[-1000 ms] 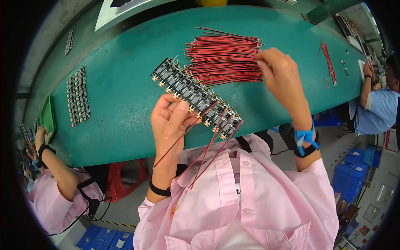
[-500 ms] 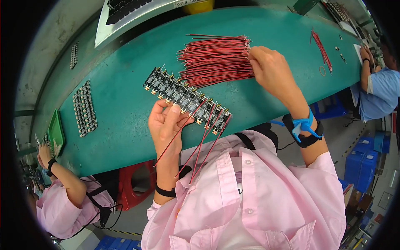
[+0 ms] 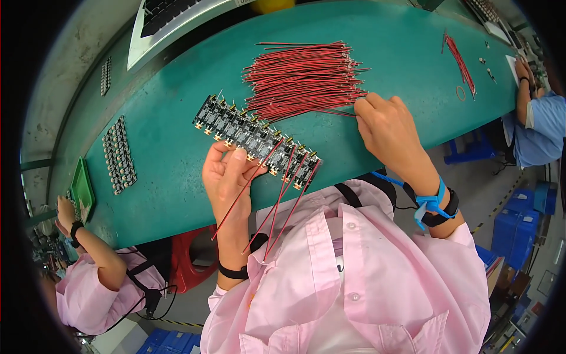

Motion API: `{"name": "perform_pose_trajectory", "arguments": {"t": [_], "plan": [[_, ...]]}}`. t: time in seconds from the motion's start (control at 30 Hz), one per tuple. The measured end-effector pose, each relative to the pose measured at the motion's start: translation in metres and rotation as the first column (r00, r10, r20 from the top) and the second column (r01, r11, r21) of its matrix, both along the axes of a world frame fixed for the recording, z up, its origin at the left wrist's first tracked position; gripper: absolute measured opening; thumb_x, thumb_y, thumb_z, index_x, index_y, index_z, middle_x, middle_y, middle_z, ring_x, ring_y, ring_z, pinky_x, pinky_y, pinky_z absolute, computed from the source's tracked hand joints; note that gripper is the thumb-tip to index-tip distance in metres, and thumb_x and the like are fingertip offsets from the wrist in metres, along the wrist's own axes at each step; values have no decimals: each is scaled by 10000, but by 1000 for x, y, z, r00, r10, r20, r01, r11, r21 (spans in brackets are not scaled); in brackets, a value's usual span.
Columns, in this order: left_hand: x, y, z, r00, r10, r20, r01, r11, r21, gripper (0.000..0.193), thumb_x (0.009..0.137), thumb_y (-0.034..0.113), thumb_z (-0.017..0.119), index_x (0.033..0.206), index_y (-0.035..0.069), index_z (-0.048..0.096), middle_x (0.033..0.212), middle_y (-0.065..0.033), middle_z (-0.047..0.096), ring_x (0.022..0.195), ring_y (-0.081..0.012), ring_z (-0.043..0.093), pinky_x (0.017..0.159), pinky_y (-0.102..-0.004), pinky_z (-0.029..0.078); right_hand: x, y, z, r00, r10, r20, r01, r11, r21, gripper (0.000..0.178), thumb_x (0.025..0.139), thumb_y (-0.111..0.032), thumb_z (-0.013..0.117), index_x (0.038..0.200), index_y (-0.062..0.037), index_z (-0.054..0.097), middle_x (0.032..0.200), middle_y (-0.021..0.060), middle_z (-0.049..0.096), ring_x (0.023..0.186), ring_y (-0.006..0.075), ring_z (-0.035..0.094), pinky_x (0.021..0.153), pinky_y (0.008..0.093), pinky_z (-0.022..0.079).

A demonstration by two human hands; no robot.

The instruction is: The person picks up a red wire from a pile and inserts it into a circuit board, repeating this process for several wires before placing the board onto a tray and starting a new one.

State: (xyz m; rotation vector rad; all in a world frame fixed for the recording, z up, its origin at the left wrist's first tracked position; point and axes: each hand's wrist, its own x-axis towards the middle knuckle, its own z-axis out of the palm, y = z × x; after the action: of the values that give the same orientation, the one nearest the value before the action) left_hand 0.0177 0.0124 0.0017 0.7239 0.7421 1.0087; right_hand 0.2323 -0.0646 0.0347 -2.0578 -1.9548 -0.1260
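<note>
A tilted strip of small black circuit boards (image 3: 244, 134) is held by its near edge in my left hand (image 3: 227, 177), thumb on top. Several red-and-black wires (image 3: 282, 215) hang from the strip's right part toward my chest. Beyond it, a thick pile of red and black wires (image 3: 303, 79) lies on the green table. At the pile's lower right corner, my right hand (image 3: 386, 127) pinches the end of a wire (image 3: 336, 111) that slants out of the pile. The fingertips partly hide that end.
More board strips (image 3: 119, 156) lie at the left, near a green tray (image 3: 82, 189). A small wire bundle (image 3: 460, 65) and a rubber band (image 3: 460, 93) lie at the right. A metal-framed rack (image 3: 171, 29) stands at the back. Co-workers sit on both sides.
My right hand has moved down from the pile's right side to its lower corner, drawing a wire end outward. The left hand still holds the board strip.
</note>
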Motion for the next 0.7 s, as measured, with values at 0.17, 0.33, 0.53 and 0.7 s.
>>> {"name": "perform_pose_trajectory", "arguments": {"t": [0.17, 0.33, 0.53, 0.7], "plan": [[-1, 2, -1, 1000, 2, 7, -2, 1000, 7, 190, 736, 33, 512, 887, 13, 398, 666, -66, 525, 558, -132, 563, 502, -253, 501, 4, 3, -2, 1000, 2, 0, -2, 1000, -5, 76, 653, 2, 517, 700, -26, 464, 667, 90, 468, 584, 254, 437, 556, 321, 333], [0, 5, -1, 1000, 5, 11, -5, 1000, 2, 196, 739, 32, 509, 895, 12, 393, 674, -72, 528, 567, -136, 568, 500, -252, 503, 6, 4, -3, 998, 14, -54, -13, 1000, 19, 94, 654, 0, 521, 717, -27, 457, 686, 95, 458, 598, 259, 428, 546, 326, 334], [-1, 6, 0, 1000, 3, 10, -3, 1000, -1, 202, 739, 30, 507, 902, 12, 389, 672, -71, 526, 571, -138, 569, 501, -252, 504, 2, 6, -5, 999, 29, -43, -30, 1000, -2, 106, 659, 9, 508, 733, -27, 441, 693, 100, 443, 597, 271, 416, 528, 334, 337], [-1, 6, 2, 1000, 9, -7, -10, 1000, -7, 203, 739, 29, 505, 905, 13, 388, 666, -70, 522, 568, -139, 568, 503, -256, 504, 0, 4, -3, 999, 27, -27, -28, 998, -53, 102, 664, 10, 496, 727, -23, 423, 682, 103, 434, 579, 278, 409, 531, 344, 341]]}}
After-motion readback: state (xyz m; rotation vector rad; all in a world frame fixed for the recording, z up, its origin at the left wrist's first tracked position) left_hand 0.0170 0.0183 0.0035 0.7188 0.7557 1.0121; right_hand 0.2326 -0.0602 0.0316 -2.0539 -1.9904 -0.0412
